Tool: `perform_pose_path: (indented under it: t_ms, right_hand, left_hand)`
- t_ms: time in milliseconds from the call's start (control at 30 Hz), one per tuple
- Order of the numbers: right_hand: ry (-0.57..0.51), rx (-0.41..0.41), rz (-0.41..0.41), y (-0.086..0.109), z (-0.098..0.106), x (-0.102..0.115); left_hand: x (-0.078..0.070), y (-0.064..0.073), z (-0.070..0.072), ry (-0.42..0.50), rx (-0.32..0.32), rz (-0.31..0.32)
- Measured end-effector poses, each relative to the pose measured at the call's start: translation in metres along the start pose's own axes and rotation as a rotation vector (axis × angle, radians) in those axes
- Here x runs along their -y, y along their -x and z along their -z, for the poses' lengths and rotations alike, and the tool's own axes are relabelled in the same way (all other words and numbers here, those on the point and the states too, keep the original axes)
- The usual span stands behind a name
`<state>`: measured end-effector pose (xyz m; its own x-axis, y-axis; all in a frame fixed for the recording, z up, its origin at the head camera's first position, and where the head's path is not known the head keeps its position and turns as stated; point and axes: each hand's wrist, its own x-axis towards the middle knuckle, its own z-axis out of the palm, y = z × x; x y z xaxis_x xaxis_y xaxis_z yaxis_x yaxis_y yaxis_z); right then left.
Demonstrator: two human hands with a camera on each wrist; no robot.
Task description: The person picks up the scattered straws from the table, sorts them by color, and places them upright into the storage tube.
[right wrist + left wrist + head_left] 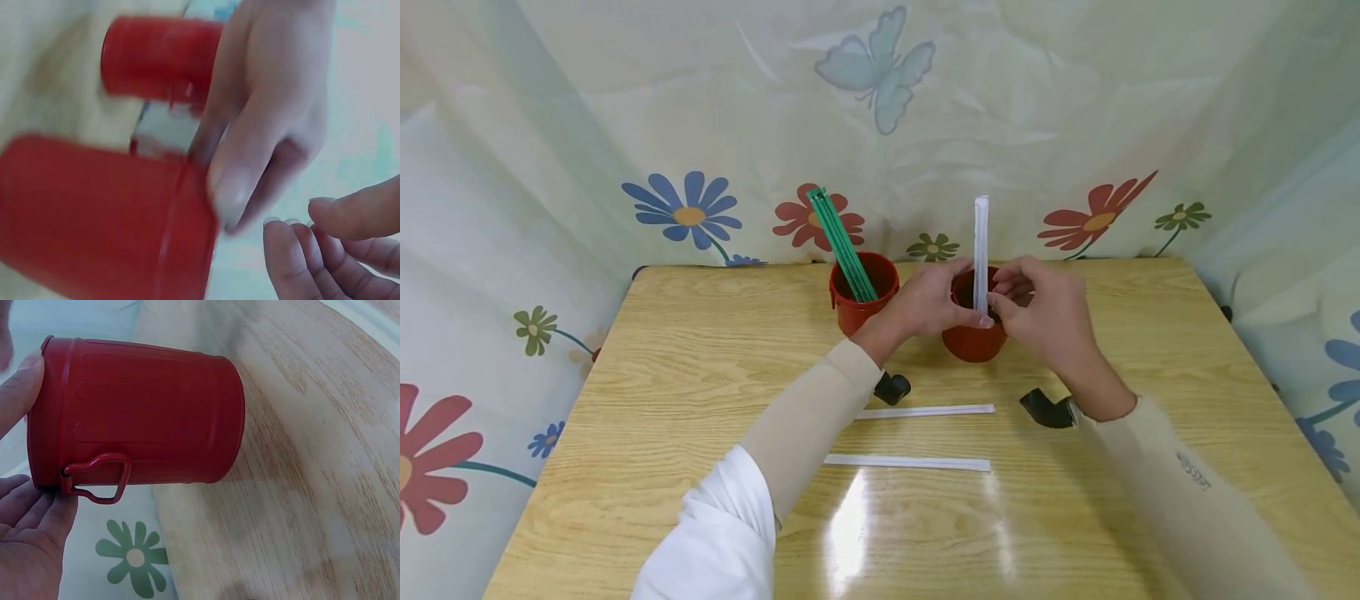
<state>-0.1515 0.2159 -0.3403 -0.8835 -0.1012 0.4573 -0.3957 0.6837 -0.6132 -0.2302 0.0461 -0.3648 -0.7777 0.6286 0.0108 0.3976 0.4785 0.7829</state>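
Observation:
In the head view my left hand (pixel 928 302) holds the rim of the right-hand red bucket (pixel 973 343), thumb at the near side. The left wrist view shows that bucket (pixel 150 412) with its wire handle and the left fingers (pixel 47 519) at its rim. White paper-wrapped straws (pixel 981 250) stand upright in it; how many is unclear. Beside the rim is my right hand (pixel 1045 308), its thumb and fingers loosely bent. Nothing shows between those fingers (pixel 284 256) in the right wrist view.
Left of the held bucket stands another red bucket (pixel 857 315) with several green sticks (pixel 844 246) leaning in it. Two white wrapped straws, a farther one (pixel 936 411) and a nearer one (pixel 917 462), lie on the wooden table (pixel 700 358). A flowered curtain (pixel 1000 150) hangs behind.

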Motion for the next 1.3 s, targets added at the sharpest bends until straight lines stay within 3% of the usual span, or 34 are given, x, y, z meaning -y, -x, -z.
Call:
perform_pose_path:
  t_ms: [100, 367, 500, 600, 767, 967, 1300]
  right_hand:
    - [-0.013, 0.076, 0.098, 0.021, -0.004, 0.014]
    - [0.072, 0.599, 0.245, 0.078, -0.044, 0.030]
    - [0.165, 0.740, 0.332, 0.093, -0.064, 0.028]
    - [0.240, 0.781, 0.405, 0.101, -0.073, 0.029]
    - [0.365, 0.792, 0.510, 0.106, -0.080, 0.033]
    - [0.512, 0.903, 0.505, 0.106, -0.080, 0.041]
    - [0.488, 0.875, 0.558, 0.104, -0.064, 0.041]
  left_hand:
    - [0.000, 0.001, 0.000, -0.011, -0.009, -0.011]
    - [0.000, 0.003, 0.002, -0.015, -0.007, 0.035]
    - [0.000, 0.002, 0.002, -0.025, -0.015, 0.025]
    - [0.000, 0.003, 0.001, -0.019, -0.019, 0.005]
    - [0.000, 0.003, 0.000, -0.014, -0.010, 0.030]
    - [-0.002, 0.002, 0.001, -0.013, -0.006, 0.035]
    - [-0.003, 0.002, 0.002, -0.017, -0.006, 0.037]
